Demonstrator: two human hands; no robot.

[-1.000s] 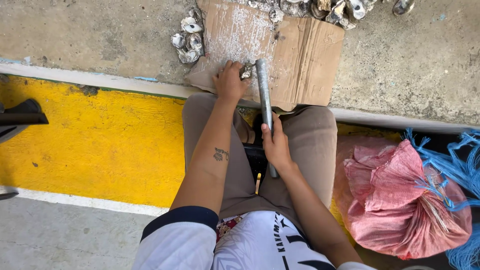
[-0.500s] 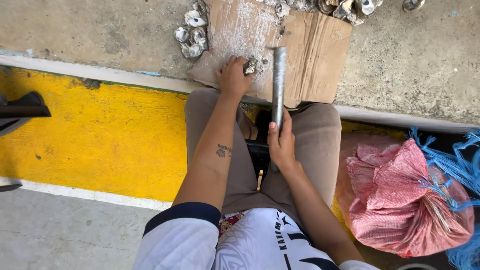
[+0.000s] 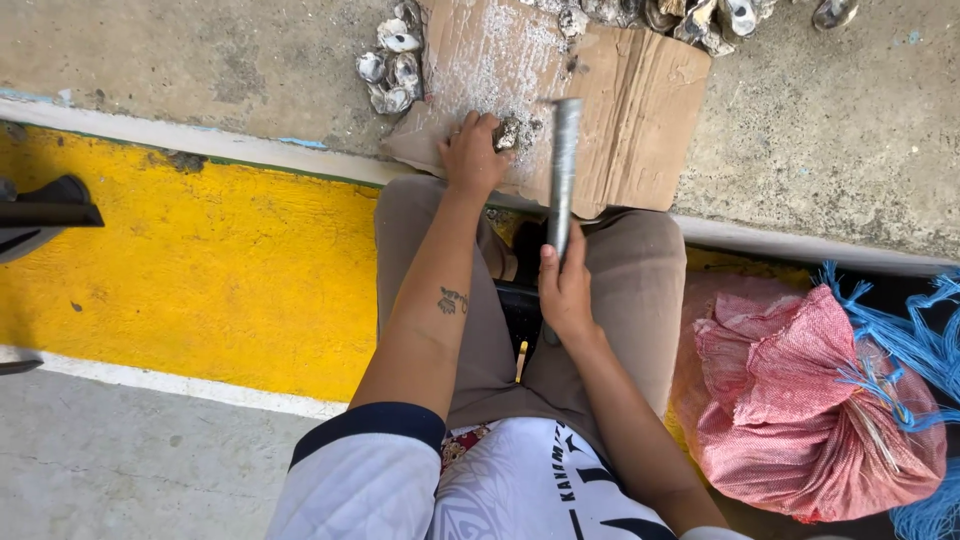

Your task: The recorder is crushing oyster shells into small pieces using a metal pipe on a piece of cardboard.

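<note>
My left hand (image 3: 470,152) presses a small grey oyster shell (image 3: 506,132) down onto a flattened piece of brown cardboard (image 3: 640,110) that lies on the concrete. My right hand (image 3: 566,292) grips the lower end of a grey metal rod (image 3: 562,170), which points away from me with its tip just right of the shell. Both forearms reach out over my knees in brown trousers. White shell grit is scattered over the cardboard around the shell.
A cluster of oyster shells (image 3: 392,68) lies left of the cardboard and more shells (image 3: 700,15) lie along its far edge. A pink woven sack (image 3: 800,400) with blue cords (image 3: 900,340) sits to my right. A yellow painted kerb (image 3: 200,260) runs on the left.
The rod has swung from leaning left beside my left hand to nearly straight ahead, its tip now right of the shell. My left hand has stayed on the shell.
</note>
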